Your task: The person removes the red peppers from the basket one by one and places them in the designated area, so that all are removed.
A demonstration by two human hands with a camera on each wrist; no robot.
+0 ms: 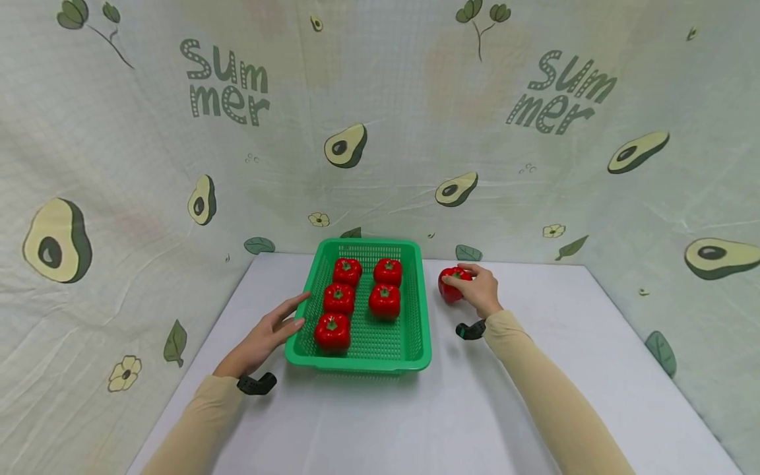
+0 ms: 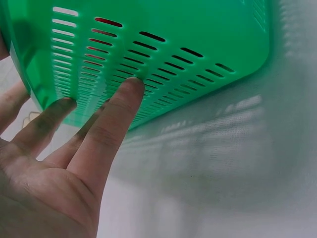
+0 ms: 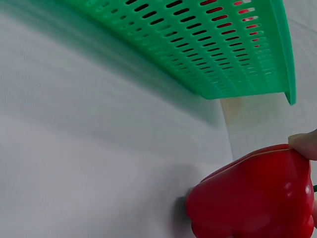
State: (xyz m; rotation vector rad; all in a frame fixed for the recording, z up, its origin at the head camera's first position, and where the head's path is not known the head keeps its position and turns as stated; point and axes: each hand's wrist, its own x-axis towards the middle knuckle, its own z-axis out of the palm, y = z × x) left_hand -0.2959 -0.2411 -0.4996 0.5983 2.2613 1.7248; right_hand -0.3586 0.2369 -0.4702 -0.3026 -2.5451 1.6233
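Observation:
In the head view a green basket (image 1: 419,316) holds red bell peppers in two columns: three at left, such as the nearest bell pepper (image 1: 332,332), and two at right, such as this bell pepper (image 1: 384,301). My left hand (image 1: 270,335) is at the basket's left side, its extended fingertips against the slotted wall (image 2: 163,54) in the left wrist view. To the basket's right, my right hand (image 1: 482,290) pinches another red bell pepper (image 3: 252,198) near its stem end, thumb and fingers on opposite sides. Its lower end is close over the table, beside its shadow.
The basket stands on a white table (image 1: 356,422), toward its back edge. A pale cloth (image 1: 404,99) printed with avocados and lettering hangs behind and on both sides. Each wrist carries a black strap device, such as the left wrist band (image 1: 257,384).

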